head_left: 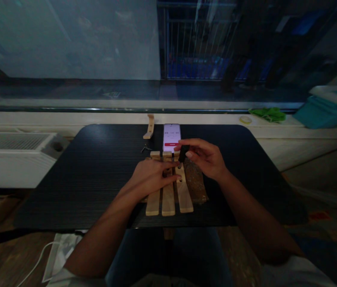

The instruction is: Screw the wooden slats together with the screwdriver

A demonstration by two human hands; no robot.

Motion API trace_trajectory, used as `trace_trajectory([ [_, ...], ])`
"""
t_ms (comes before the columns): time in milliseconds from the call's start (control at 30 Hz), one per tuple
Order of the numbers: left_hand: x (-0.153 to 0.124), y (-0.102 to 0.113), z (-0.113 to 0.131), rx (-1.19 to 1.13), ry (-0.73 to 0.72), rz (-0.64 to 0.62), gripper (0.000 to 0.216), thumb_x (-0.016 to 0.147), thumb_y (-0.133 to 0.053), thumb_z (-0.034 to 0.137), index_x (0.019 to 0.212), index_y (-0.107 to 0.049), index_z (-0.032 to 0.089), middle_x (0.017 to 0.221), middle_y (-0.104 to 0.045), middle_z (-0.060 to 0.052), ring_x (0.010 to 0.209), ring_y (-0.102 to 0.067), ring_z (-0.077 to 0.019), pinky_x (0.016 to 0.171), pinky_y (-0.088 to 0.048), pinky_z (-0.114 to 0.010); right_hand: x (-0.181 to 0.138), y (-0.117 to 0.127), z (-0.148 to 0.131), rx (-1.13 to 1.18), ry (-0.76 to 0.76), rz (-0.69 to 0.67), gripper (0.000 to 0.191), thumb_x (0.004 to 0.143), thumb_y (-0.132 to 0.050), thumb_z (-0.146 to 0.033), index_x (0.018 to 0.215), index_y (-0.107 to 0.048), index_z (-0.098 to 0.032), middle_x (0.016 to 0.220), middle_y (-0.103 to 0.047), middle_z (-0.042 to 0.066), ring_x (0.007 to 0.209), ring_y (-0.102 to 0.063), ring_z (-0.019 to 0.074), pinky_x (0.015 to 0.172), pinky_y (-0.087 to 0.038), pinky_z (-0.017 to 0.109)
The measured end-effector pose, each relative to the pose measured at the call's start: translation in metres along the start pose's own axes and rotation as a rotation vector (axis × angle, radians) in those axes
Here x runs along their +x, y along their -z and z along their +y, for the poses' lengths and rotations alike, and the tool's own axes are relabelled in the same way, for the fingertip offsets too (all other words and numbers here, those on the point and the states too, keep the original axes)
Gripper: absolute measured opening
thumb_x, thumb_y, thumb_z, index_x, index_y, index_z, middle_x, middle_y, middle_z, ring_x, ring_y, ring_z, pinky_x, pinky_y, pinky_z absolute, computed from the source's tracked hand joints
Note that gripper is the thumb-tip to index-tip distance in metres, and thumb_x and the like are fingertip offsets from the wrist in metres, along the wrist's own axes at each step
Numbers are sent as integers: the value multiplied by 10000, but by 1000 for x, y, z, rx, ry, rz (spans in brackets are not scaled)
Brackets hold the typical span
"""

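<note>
My right hand (209, 160) pinches a short black-handled screwdriver (183, 153) between thumb and fingers. It stands nearly upright, its lower end at a hole in a light wooden piece (181, 173). Flat across three side-by-side wooden slats (168, 201) lies my left hand (148, 176), its fingers stretched toward the screwdriver. The left index finger and thumb rest on the holed piece, one close to the tool's lower end. Under the slats is a brown sheet in clear plastic wrap (197, 183). A few small screws (146, 148) lie beyond my left hand.
A bent wooden piece with holes (150, 128) stands at the table's far edge. Beside it, a lit phone (172, 135) lies behind the slats. On the windowsill are a tape roll (245, 119), a green bundle (268, 114) and a teal bin (326, 107). A white radiator (12, 159) stands left.
</note>
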State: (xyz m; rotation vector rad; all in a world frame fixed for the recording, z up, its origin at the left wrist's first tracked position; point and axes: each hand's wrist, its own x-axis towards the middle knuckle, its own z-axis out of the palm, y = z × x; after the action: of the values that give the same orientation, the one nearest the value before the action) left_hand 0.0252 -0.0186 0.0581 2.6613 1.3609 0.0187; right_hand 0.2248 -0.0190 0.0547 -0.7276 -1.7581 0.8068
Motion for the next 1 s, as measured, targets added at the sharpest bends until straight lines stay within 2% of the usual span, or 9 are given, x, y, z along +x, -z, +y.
trace_trajectory([
  [133, 0, 0, 0, 11, -1, -1, 473, 894, -467, 603, 1279, -598, 360, 1128, -716, -41, 991, -683, -286, 787, -547, -390, 1, 0, 2, -40, 27, 58, 289, 844, -633, -332, 1130, -668, -309, 982, -723, -10, 750, -622, 111, 657, -497, 268],
  [300, 0, 2, 1, 16, -7, 4, 462, 899, -465, 592, 1290, -585, 376, 1168, -702, -41, 1009, -680, -293, 797, -546, -401, 3, -1, 1, -44, -1, 115, 265, 791, -690, -353, 1047, -705, -286, 783, -671, -23, 581, -501, 88, 540, -427, 246],
  [433, 0, 2, 1, 12, -4, -5, 475, 897, -460, 605, 1293, -582, 373, 1167, -703, -45, 1008, -680, -298, 806, -546, -418, 4, -2, -1, -19, 5, 150, 224, 762, -722, -319, 982, -712, -276, 701, -599, -47, 553, -449, 76, 517, -380, 240],
  [833, 0, 0, 0, -2, -8, 5, 481, 889, -476, 604, 1261, -617, 333, 1132, -713, -54, 972, -684, -291, 772, -544, -396, 4, -9, 2, -5, 61, 187, 215, 752, -734, -314, 942, -641, -272, 797, -584, -38, 600, -450, 83, 519, -373, 239],
  [1000, 0, 1, 0, 10, -7, -10, 485, 894, -454, 612, 1265, -612, 343, 1129, -712, -48, 957, -685, -282, 763, -540, -386, 6, -8, 1, -42, 114, 143, 177, 796, -694, -294, 967, -650, -287, 808, -585, -34, 638, -475, 95, 543, -384, 244],
])
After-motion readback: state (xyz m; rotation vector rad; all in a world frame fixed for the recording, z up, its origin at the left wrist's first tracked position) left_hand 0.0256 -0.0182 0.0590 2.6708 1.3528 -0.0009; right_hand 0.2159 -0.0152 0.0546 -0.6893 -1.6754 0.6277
